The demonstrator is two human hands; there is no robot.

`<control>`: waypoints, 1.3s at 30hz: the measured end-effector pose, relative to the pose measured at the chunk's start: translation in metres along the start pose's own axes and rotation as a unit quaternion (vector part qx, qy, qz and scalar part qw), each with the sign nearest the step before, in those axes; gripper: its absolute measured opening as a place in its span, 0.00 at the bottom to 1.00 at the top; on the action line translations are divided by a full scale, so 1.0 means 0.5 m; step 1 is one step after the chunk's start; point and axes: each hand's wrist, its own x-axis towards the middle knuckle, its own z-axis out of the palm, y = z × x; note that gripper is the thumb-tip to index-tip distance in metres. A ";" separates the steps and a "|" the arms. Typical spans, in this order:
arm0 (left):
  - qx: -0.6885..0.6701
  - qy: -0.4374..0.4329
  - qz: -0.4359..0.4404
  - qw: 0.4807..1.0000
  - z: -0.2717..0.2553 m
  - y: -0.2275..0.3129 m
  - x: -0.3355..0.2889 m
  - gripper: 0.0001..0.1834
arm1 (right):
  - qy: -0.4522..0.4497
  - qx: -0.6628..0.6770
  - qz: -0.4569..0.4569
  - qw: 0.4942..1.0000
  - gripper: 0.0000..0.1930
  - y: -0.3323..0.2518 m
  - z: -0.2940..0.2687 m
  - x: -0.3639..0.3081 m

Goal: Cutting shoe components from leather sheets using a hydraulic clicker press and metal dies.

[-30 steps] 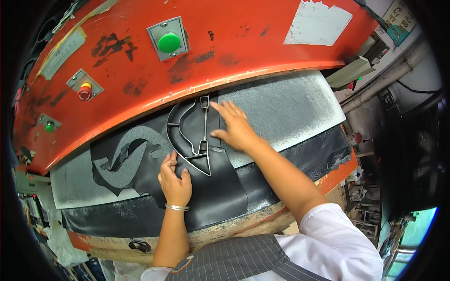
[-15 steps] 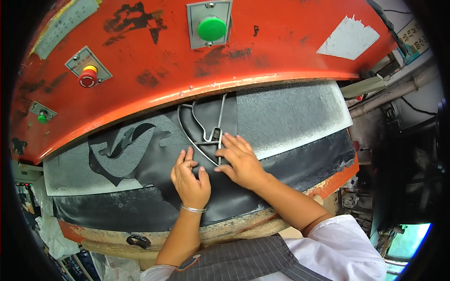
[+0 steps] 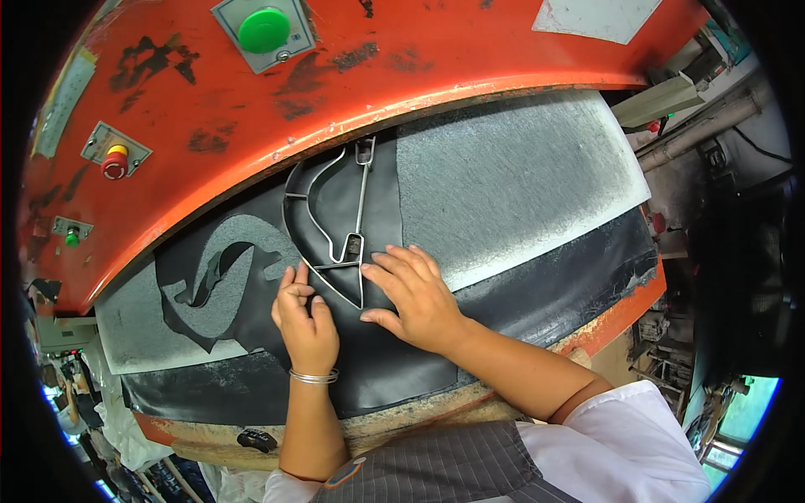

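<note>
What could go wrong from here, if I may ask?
The left hand and right hand are close beside the metal frame, so its thin edges might nick a fingertip. The frame's far end lies by the orange machine's lower edge, so fingers there could be pinched if that edge came down. The cut-out in the black sheet lies left of the frame, which might overlap it if nudged.
</note>
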 end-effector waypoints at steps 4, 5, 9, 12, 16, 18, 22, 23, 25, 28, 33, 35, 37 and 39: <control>0.025 -0.002 0.012 1.000 0.002 0.000 0.000 0.09 | -0.024 -0.058 -0.003 0.998 0.23 -0.012 0.010 0.000; 0.041 -0.004 0.024 0.999 -0.002 0.001 0.002 0.09 | -0.026 -0.059 -0.008 0.998 0.23 -0.013 0.013 0.001; 0.072 -0.035 0.063 0.995 -0.014 -0.001 0.001 0.11 | -0.021 -0.074 -0.008 0.997 0.16 -0.020 0.025 -0.003; 0.078 -0.043 0.074 0.993 -0.015 -0.001 0.001 0.11 | 0.000 -0.085 -0.021 0.996 0.13 -0.021 0.035 -0.006; 0.078 -0.039 0.068 0.994 -0.015 0.004 0.006 0.12 | 0.023 -0.096 -0.033 0.995 0.12 -0.019 0.043 -0.007; 0.070 -0.036 0.065 0.995 -0.014 0.004 0.008 0.12 | 0.021 -0.098 -0.033 0.994 0.12 -0.020 0.043 -0.005; 0.058 -0.026 0.062 0.996 -0.016 0.004 0.008 0.13 | 0.018 -0.102 -0.037 0.994 0.12 -0.024 0.039 -0.002; 0.057 -0.025 0.061 0.996 -0.016 0.006 0.007 0.13 | 0.016 -0.103 -0.038 0.994 0.12 -0.026 0.038 -0.004; 0.047 -0.014 0.061 0.997 -0.020 0.011 0.012 0.13 | -0.001 -0.114 -0.040 0.993 0.13 -0.026 0.035 0.003; 0.025 0.000 0.059 0.998 -0.012 0.002 -0.001 0.14 | 0.000 -0.121 -0.042 0.992 0.13 -0.023 0.038 -0.014; -0.298 0.059 -0.072 0.950 -0.096 -0.063 0.032 0.23 | -0.053 -0.084 0.020 0.995 0.36 -0.042 -0.024 0.000; -0.290 0.215 0.000 0.933 -0.193 -0.110 0.063 0.17 | 0.002 -0.037 0.017 0.999 0.35 -0.068 -0.074 0.027; -0.250 0.337 -0.061 0.906 -0.320 -0.132 0.080 0.16 | 0.066 0.032 0.007 0.997 0.34 -0.103 -0.113 0.059; -0.171 0.513 0.027 0.841 -0.436 -0.171 0.092 0.21 | 0.137 0.072 -0.042 0.987 0.32 -0.148 -0.135 0.113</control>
